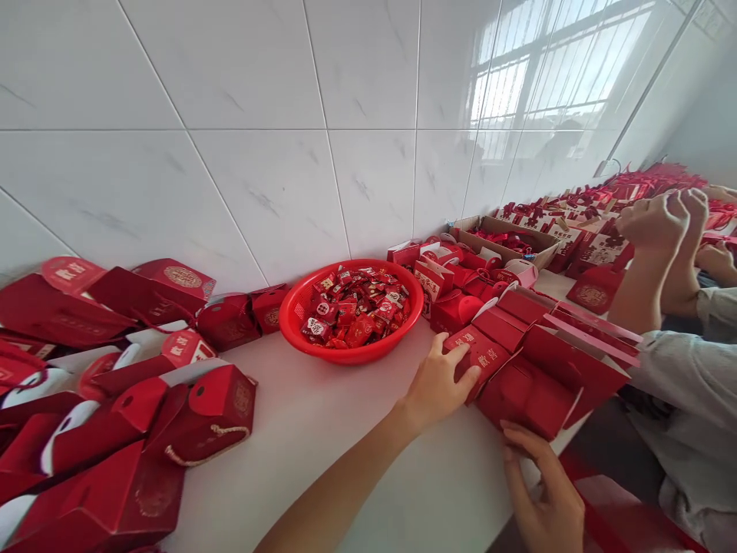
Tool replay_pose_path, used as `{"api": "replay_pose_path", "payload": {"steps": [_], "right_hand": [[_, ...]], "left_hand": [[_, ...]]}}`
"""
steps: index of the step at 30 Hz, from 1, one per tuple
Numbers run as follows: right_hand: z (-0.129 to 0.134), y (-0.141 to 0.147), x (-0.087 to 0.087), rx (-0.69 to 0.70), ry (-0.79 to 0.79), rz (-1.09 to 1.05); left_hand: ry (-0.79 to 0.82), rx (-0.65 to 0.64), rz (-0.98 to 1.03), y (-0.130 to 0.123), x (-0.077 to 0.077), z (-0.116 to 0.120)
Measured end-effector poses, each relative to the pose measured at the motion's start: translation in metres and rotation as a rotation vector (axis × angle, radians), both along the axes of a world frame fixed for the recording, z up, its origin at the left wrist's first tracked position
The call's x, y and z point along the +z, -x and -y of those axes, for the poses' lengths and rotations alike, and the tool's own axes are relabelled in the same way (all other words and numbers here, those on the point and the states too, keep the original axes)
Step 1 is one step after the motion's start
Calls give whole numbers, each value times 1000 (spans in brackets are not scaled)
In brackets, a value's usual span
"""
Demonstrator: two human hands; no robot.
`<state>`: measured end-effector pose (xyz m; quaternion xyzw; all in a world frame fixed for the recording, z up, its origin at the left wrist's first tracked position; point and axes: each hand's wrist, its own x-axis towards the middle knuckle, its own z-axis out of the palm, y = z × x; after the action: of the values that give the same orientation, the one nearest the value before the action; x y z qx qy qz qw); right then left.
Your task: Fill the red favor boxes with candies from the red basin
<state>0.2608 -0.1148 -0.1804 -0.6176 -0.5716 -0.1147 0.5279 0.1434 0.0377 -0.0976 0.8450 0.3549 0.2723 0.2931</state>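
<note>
My left hand (441, 382) lies with its fingers apart against the left side of a dark red folded gift box (487, 349) with pale printed characters. My right hand (544, 491) is low in the picture, fingers apart and slightly bent, its fingertips at the near lower edge of another red gift box (527, 395). This box stands in a tight cluster with upright red card panels (579, 361). To the left of my left hand is a red plastic basket (293, 326) filled with small wrapped sweets (360, 303).
Several red gift boxes (201, 407), some with open flaps, crowd the left of the white table (276, 438). A cardboard tray (538, 257) of red pieces sits along the tiled wall (259, 192). Another person's forearm (639, 284) and grey sleeve (679, 384) are at right.
</note>
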Motion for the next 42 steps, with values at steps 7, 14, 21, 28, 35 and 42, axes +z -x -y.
{"api": "replay_pose_path", "payload": {"steps": [7,14,21,28,35,42], "right_hand": [[-10,-23,0,-66,22,63],[-19,-21,-6,9,77,-4],[-59,12,17,419,157,32],[-103,109,33,915,361,195],[-114,202,19,1174,603,360],[-114,208,10,1243,720,137]], "left_hand": [[73,-22,31,-9,-2,7],[173,-112,95,-1,-9,5],[193,-92,102,31,-2,-1],[49,-129,238,99,42,-12],[-108,255,358,188,84,-31],[-210,1083,430,284,107,-89]]}}
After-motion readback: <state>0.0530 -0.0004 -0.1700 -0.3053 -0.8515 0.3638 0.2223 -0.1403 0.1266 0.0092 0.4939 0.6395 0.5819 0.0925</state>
